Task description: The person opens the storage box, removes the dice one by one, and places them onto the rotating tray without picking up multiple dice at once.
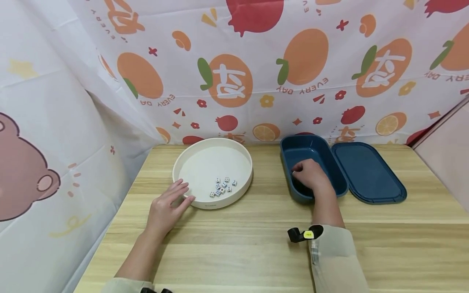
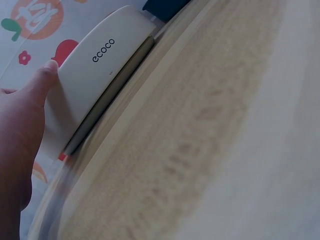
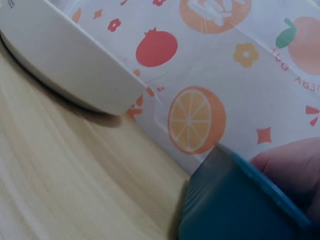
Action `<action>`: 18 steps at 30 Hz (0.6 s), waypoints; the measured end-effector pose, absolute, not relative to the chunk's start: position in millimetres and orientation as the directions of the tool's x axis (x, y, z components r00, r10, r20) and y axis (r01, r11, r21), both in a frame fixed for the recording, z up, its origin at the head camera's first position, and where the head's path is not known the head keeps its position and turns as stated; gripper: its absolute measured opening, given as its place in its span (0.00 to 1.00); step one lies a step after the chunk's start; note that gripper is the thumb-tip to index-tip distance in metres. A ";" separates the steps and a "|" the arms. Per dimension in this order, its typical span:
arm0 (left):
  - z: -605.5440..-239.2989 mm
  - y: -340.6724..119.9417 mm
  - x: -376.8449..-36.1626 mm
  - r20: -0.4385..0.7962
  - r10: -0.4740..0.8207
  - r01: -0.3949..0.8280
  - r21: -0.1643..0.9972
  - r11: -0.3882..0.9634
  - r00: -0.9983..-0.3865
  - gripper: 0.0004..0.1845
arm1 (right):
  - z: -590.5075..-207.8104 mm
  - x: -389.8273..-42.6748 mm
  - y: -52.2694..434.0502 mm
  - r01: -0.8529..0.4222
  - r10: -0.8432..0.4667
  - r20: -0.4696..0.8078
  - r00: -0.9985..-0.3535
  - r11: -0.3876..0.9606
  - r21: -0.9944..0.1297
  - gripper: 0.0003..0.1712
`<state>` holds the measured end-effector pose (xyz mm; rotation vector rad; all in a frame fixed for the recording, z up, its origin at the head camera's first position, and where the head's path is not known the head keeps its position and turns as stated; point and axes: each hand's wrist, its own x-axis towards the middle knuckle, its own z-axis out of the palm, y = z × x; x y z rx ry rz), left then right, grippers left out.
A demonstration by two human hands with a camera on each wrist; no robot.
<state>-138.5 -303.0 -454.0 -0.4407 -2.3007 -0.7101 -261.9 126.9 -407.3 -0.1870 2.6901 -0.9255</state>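
Observation:
A round white tray stands on the wooden table and holds several small white dice near its front. My left hand lies flat against the tray's front left wall, fingers straight; the left wrist view shows a fingertip on the white wall. My right hand reaches down into a dark blue box, fingers curled inside it. What they hold is hidden. The right wrist view shows the box's wall and part of the hand.
The box's blue lid lies flat just right of the box. A fruit-printed cloth hangs behind the table and along the left side. Bare wooden tabletop stretches in front of the tray and box.

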 end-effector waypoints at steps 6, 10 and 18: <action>-453.9 -302.4 -139.9 0.692 0.123 0.492 0.366 0.790 -0.711 0.20 | -394.3 -256.5 123.7 -0.081 -0.188 -0.088 -0.978 0.736 -0.672 0.18; -454.1 -302.6 -140.5 0.694 0.121 0.495 0.370 0.787 -0.710 0.20 | -383.9 -250.7 111.8 -0.157 -0.175 0.048 -0.983 0.689 -0.707 0.18; -453.5 -302.8 -139.3 0.691 0.115 0.485 0.369 0.793 -0.714 0.20 | -374.3 -234.6 55.5 -0.347 -0.231 0.259 -0.938 0.595 -0.725 0.14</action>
